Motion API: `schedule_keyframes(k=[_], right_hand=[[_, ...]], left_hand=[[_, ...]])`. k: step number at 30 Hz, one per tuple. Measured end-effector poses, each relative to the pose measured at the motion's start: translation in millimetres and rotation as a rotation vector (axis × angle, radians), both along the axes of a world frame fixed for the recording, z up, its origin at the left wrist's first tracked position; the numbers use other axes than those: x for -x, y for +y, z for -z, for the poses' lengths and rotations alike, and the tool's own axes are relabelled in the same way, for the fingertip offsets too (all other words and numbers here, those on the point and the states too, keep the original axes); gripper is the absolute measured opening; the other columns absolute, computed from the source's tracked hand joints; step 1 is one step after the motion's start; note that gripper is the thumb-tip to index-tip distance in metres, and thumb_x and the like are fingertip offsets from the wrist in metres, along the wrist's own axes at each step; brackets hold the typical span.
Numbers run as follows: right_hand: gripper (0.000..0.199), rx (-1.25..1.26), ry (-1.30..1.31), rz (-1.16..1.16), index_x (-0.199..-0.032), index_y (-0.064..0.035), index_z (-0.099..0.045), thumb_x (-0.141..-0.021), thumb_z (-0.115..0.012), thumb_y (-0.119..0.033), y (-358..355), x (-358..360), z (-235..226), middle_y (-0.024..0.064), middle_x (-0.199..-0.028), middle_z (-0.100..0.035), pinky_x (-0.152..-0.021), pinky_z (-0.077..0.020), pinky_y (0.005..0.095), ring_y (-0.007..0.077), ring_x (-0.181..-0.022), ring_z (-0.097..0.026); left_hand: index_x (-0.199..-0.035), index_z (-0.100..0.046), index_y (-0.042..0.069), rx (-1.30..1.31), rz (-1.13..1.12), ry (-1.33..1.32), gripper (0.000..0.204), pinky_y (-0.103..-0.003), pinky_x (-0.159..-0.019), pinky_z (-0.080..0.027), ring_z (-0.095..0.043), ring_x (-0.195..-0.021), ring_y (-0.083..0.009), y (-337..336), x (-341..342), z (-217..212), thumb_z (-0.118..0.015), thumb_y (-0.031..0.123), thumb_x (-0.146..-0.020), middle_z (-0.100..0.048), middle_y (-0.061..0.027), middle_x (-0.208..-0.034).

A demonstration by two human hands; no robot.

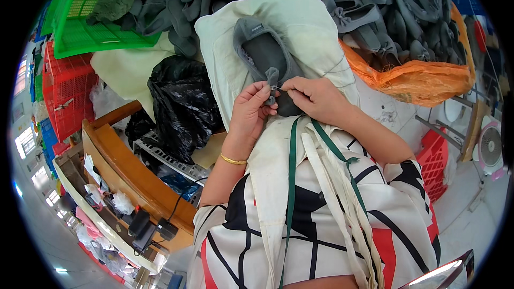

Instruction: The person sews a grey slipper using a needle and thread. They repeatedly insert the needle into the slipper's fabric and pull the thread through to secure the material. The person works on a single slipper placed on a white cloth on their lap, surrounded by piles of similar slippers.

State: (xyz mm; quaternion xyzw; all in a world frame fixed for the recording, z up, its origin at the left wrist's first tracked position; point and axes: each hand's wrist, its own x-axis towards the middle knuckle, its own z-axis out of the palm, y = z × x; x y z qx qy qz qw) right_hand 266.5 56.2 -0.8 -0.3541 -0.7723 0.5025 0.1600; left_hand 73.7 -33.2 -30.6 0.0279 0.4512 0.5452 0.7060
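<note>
A grey slip-on shoe point(262, 53) lies on a white cloth-covered cushion point(316, 37) in front of me, its heel away from me and its toe toward me. A grey fabric bow point(272, 76) sits at the front of the shoe's opening. My left hand point(250, 106) pinches this bow between thumb and fingers from the left. Close beside it, my right hand point(317, 97) is closed in a pinch by the bow, on the toe's right side. Something thin and pale shows at its fingertips, too small to name. Dark thread point(338, 67) trails over the cushion at right.
A green plastic basket point(80, 37) and a heap of grey shoes point(176, 5) stand at far left. An orange sack point(412, 80) full of bow-trimmed shoes is at far right. At left are a black plastic bag point(184, 101), a red crate point(67, 93) and a wooden bench point(139, 176).
</note>
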Motion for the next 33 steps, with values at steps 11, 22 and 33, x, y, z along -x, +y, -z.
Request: schedule_keyframes(k=[11, 22, 33], right_hand=[[0.016, 0.011, 0.021, 0.032, -0.102, -0.0079, -0.067, -0.090, -0.059, -0.014, -1.0, 3.2, 4.2, 0.0153, -0.078, -0.068, -0.063, -0.0525, 0.0385, 0.0337, -0.069, -0.066], [0.018, 0.105, 0.036, -0.007, -0.109, -0.0034, -0.067, -0.093, -0.059, -0.008, 1.4, 3.7, 5.4, 0.0078, -0.087, -0.070, -0.066, -0.0495, 0.0270, 0.0151, -0.068, -0.063], [0.010, 0.603, -0.055, 0.053, -0.100, -0.0034, -0.063, -0.098, -0.059, -0.012, 12.3, 9.9, 7.9, -0.0016, -0.072, -0.058, -0.056, -0.0436, 0.0211, 0.0043, -0.061, -0.054]], left_hand=[[-0.108, -0.064, 0.002, 0.002, -0.008, -0.003, 0.016, -0.023, -0.059, -0.057, -0.067, -0.068, -0.0122, 1.2, -1.2, -1.1, -0.063, 0.014, -0.097, -0.071, -0.0108, -0.092], [-0.113, -0.062, 0.003, 0.020, -0.041, 0.044, 0.018, -0.028, -0.067, -0.060, -0.069, -0.078, -0.0154, -2.0, -5.9, -2.3, -0.062, 0.013, -0.098, -0.070, -0.0078, -0.099], [-0.108, -0.067, 0.000, -0.077, 0.038, 0.311, 0.021, -0.021, -0.064, -0.053, -0.061, -0.076, -0.0055, 1.2, -9.7, -4.7, -0.071, 0.012, -0.092, -0.067, -0.0010, -0.089]])
